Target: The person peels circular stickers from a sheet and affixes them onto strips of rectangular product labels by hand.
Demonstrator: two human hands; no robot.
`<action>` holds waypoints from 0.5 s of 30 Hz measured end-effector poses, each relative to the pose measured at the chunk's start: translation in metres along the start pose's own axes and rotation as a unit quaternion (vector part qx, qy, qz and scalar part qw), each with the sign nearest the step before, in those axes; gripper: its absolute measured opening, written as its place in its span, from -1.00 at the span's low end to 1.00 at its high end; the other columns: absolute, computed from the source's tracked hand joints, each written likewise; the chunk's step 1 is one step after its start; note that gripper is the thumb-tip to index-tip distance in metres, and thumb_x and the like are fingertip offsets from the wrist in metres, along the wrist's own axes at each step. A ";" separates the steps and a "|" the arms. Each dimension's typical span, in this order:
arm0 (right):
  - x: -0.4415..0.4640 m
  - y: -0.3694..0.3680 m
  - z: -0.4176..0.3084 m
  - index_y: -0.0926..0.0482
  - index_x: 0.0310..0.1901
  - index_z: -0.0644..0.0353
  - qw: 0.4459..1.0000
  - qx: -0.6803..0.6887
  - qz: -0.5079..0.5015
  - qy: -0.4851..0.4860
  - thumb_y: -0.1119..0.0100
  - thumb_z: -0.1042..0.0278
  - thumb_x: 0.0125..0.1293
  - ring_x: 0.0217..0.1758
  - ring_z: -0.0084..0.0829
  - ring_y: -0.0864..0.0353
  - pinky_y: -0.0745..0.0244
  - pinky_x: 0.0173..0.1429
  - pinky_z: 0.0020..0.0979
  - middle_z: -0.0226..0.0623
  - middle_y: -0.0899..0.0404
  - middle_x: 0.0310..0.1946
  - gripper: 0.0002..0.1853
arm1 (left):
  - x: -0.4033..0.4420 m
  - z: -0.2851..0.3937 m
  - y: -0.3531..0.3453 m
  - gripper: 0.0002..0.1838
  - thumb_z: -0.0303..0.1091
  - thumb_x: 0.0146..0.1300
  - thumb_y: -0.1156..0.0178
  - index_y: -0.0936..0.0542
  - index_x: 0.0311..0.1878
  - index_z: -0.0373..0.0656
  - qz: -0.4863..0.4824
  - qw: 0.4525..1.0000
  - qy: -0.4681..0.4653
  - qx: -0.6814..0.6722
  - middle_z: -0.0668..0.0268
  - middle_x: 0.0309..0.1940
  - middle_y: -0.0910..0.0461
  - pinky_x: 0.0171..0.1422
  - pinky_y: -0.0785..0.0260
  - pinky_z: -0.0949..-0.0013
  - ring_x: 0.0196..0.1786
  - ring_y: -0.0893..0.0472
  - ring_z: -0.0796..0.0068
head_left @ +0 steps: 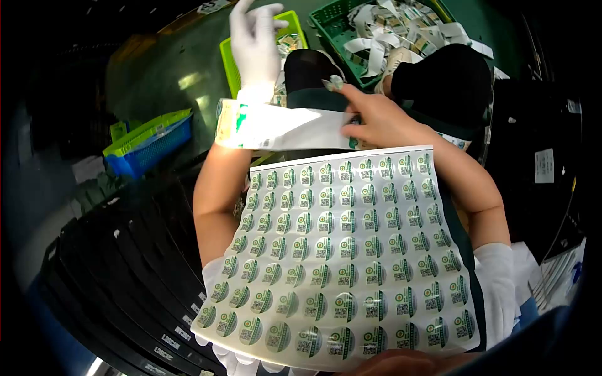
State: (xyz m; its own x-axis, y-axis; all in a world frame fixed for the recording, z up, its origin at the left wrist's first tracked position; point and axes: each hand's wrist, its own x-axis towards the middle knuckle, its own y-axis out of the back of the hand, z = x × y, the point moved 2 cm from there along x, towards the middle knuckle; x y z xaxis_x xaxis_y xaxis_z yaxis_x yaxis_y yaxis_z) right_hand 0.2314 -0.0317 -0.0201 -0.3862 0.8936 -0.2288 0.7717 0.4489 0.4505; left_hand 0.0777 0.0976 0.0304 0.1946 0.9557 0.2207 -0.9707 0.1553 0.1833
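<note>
My left hand, in a white glove, is raised at upper left with fingers apart and nothing visible in it. A white strip with printed ends crosses my left wrist and stretches to my right hand. That bare hand has its thumb and lower fingers on the strip's right end. Its index finger reaches out, with a small round sticker at the tip. Nearer me, a large white sheet bears rows of round green-and-white stickers with square codes.
A green crate of loose labelled strips stands at top, beside a lime basket. Farther left is a blue basket. Black stacked items fill the lower left. My black-clad knees lie beyond the sheet.
</note>
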 end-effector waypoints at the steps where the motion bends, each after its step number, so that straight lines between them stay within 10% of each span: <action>1: -0.001 0.001 0.007 -0.26 0.24 0.24 1.000 0.010 0.005 -0.008 -0.34 0.40 0.11 -0.20 -0.12 -0.64 -0.51 -0.14 -0.26 -0.06 -0.62 -0.25 -0.34 | -0.005 0.011 -0.001 -0.45 -0.52 0.25 -0.12 -0.29 0.32 -0.17 -0.013 0.999 0.030 -0.019 0.17 0.09 -0.42 0.15 -0.39 0.39 0.08 -0.44 0.41; 2: -0.004 0.008 0.009 -0.27 0.24 0.23 0.999 0.022 0.003 -0.033 -0.33 0.45 0.11 -0.23 -0.18 -0.64 -0.52 -0.16 -0.30 -0.08 -0.61 -0.29 -0.35 | -0.007 0.017 0.004 -0.41 -0.49 0.29 -0.10 -0.23 0.38 -0.01 -0.078 0.993 0.088 -0.024 0.17 0.21 -0.28 0.22 -0.37 0.29 0.14 -0.37 0.37; 3: -0.008 0.015 0.012 -0.28 0.24 0.22 0.998 0.035 0.002 -0.061 -0.32 0.49 0.11 -0.26 -0.25 -0.64 -0.52 -0.18 -0.33 -0.10 -0.60 -0.33 -0.35 | 0.011 -0.019 0.019 -0.45 -0.22 0.27 -0.19 -0.35 0.31 -0.09 -0.071 0.941 -0.152 0.295 0.19 0.09 -0.54 0.12 -0.41 0.36 -0.01 -0.61 0.34; 5: -0.012 0.021 0.025 -0.28 0.25 0.25 0.998 0.005 0.029 -0.062 -0.33 0.51 0.09 -0.31 -0.34 -0.59 -0.48 -0.19 -0.37 -0.14 -0.59 -0.35 -0.34 | 0.015 -0.024 0.038 -0.33 -0.21 0.12 -0.32 -0.35 0.32 0.00 -0.141 0.816 -0.233 0.509 0.19 0.21 -0.45 0.24 -0.37 0.24 0.13 -0.53 0.20; 15: -0.022 0.028 0.032 -0.31 0.24 0.27 0.995 0.008 0.055 -0.087 -0.31 0.45 0.07 -0.30 -0.17 -0.59 -0.46 -0.14 -0.29 -0.12 -0.57 -0.40 -0.34 | -0.004 -0.015 0.060 -0.26 -0.12 0.09 -0.35 -0.32 0.35 0.03 -0.152 0.768 -0.267 0.563 0.22 0.33 -0.31 0.40 -0.14 0.11 0.35 -0.32 0.22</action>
State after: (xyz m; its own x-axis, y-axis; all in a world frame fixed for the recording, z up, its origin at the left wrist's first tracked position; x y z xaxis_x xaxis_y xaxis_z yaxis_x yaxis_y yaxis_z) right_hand 0.2777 -0.0391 -0.0295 -0.2078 0.9224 -0.3255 0.8129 0.3479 0.4671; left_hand 0.0166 0.1072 0.0261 0.7098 0.6330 0.3091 -0.1908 -0.2497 0.9493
